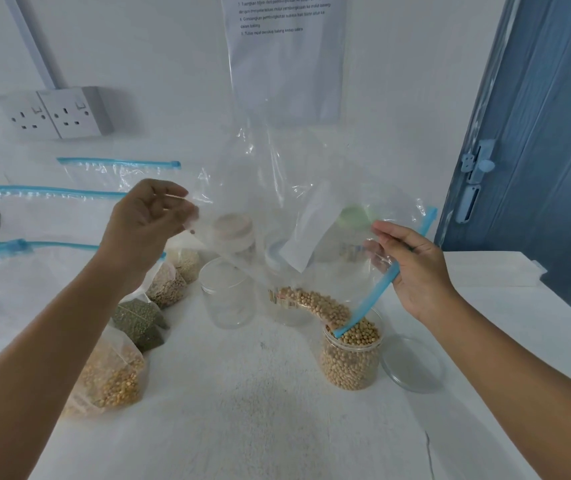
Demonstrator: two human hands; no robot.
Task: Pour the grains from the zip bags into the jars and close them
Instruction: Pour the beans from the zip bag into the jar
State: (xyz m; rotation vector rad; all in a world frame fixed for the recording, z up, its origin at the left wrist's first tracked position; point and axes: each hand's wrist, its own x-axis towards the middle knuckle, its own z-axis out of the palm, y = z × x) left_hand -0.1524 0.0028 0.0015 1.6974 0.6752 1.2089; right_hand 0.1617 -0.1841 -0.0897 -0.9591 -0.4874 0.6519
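We see the left hand (151,216) raised, its fingers pinching a bottom corner of a clear zip bag (277,202). The right hand (415,268) is lower and grips the bag's blue zip strip (370,303) between thumb and curled fingers. Both forearms reach in from the lower corners, and the bag hangs tilted between the hands, mouth down.

Pale round soybeans (322,304) slide along the bag's lower fold into an open jar (351,358), which is nearly full; the end of the zip strip dips into its mouth. A clear lid (415,363) lies flat on the white table (260,427) just right of that jar. An empty jar (228,296) stands to the left, and behind the bag we make out closed jars, one with a pale lid (232,225) and one with a green lid (355,216).

At the left lie packets of yellow grains (111,375), green grains (138,322) and beige grains (170,289), with flat blue-zipped bags (69,192) beyond them.

On the wall hangs a printed sheet (284,29) of numbered lines, too small for us to read, beside a double socket (59,112). A blue door (536,150) stands at the right.
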